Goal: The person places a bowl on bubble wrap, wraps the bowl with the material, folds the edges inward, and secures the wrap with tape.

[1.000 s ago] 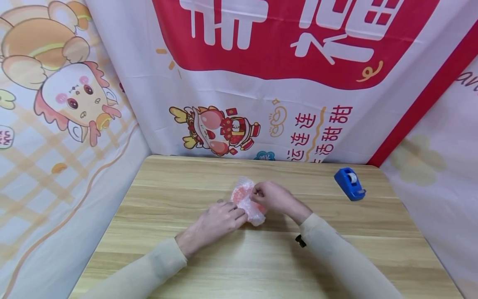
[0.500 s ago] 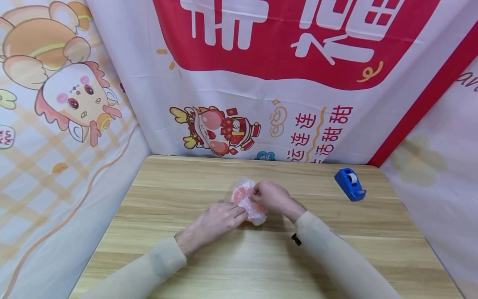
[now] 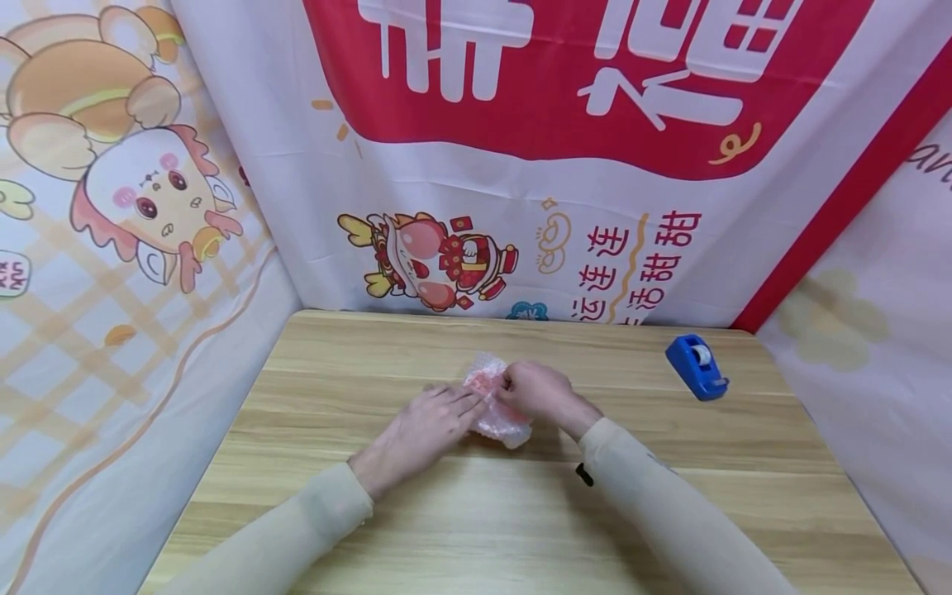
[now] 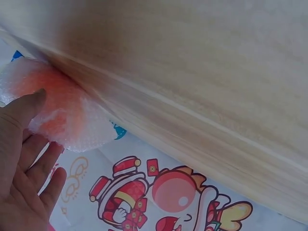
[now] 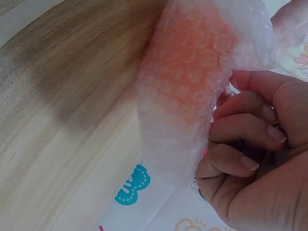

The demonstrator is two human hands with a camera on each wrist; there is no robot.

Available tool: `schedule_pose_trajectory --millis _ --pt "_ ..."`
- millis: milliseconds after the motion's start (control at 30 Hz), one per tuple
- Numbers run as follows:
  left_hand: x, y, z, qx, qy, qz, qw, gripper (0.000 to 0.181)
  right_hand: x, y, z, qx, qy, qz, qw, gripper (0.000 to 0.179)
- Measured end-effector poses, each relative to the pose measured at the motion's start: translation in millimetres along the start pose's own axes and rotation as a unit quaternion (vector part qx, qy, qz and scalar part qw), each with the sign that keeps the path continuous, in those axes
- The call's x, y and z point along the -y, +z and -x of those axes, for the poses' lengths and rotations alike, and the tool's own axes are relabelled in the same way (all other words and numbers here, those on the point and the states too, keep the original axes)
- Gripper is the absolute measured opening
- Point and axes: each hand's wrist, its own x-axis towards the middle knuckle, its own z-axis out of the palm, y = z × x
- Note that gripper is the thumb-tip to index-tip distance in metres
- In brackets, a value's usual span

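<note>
A translucent bubble wrap (image 3: 502, 428) packet lies mid-table, with a reddish-orange item (image 5: 187, 62) showing through; the wrap hides its kind. My left hand (image 3: 435, 417) reaches in from the left, its fingers extended onto the top of the wrap. In the left wrist view its thumb (image 4: 36, 102) rests against the packet, and the other fingers are loosely spread. From the right side, my right hand (image 3: 539, 392) pinches the wrap's edge near the upper middle. The right wrist view shows its lower fingers (image 5: 245, 127) curled beside the bubbled surface.
A blue tape dispenser (image 3: 697, 368) stands toward the back right of the wooden table (image 3: 476, 529). Printed cloth hangings (image 3: 476, 190) close off the back and both sides. A small black piece (image 3: 585, 474) shows by the right sleeve.
My left hand has slid forward over the wrap, its fingers straightening. The right hand stays at the wrap, its wrist shifting slightly left.
</note>
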Motion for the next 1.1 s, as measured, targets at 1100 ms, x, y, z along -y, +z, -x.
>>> schedule_pose_trajectory --millis 1100 --pt "-9.2 0.9 -15.8 -0.017 0.028 -0.068 0.9972 0.034 -1.5 -24.5 25.4 -0.016 0.015 0.037 0.9991 0.02"
